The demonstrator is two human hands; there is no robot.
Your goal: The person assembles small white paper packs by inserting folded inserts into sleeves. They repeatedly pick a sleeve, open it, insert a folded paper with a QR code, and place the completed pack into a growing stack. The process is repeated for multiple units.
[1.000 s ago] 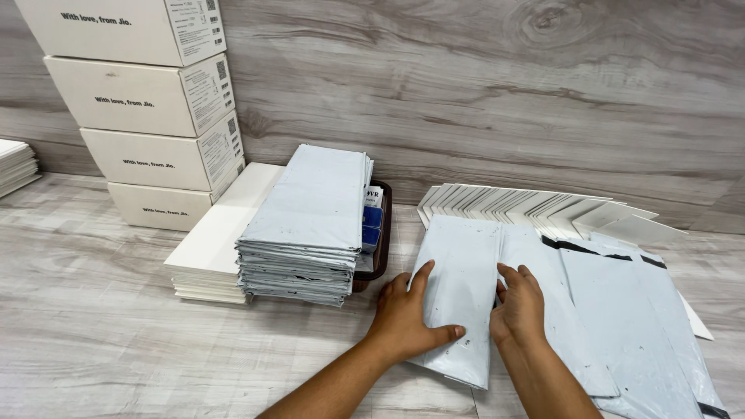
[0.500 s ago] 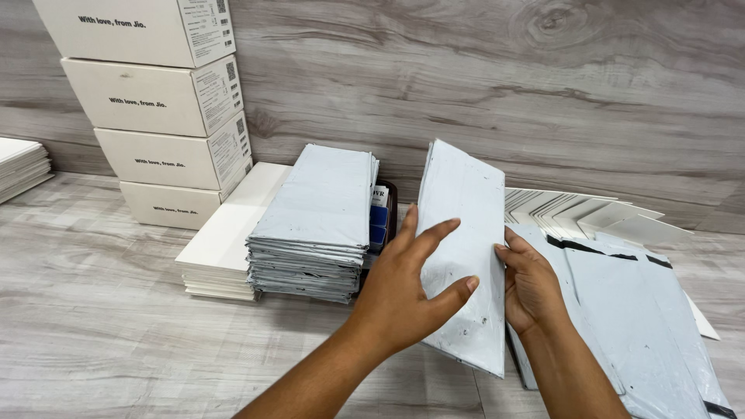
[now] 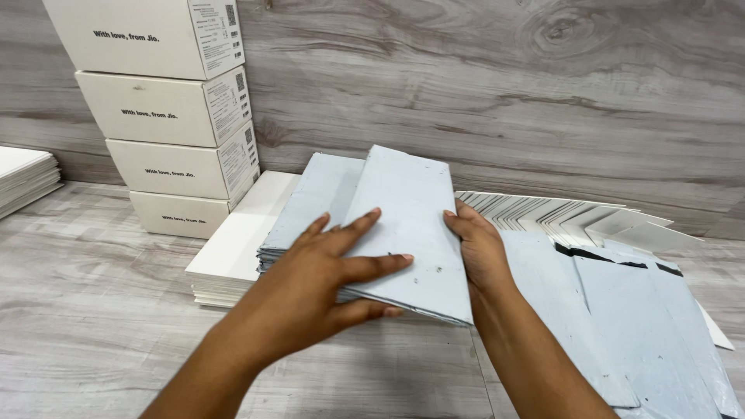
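Surface: a grey wood-grain floor (image 3: 93, 326), with a wall (image 3: 481, 93) of the same grey plank pattern rising straight behind it.
Boxes: four white cardboard boxes (image 3: 174, 116) stacked against the wall at the left, each with dark lettering on its face and a printed label on its end.
Flat stacks: a low stack of white flat sheets (image 3: 233, 256) beside the boxes; another white stack (image 3: 23, 174) at the far left edge.
Right side: loose pale grey mailer bags (image 3: 644, 326) with black strips lying spread out, and behind them a fanned row of white folded pieces (image 3: 559, 217).
Folded mailer: a folded grey mailer bag (image 3: 411, 225), long and narrow, matt pale blue-grey with a few small dark specks, lying tilted on top of the stack of folded mailers (image 3: 310, 209).
Left hand (image 3: 326, 271): fingers spread flat on the bag's top, thumb tucked under its near edge.
Right hand (image 3: 481, 248): fingers together, cupped against the bag's right edge.
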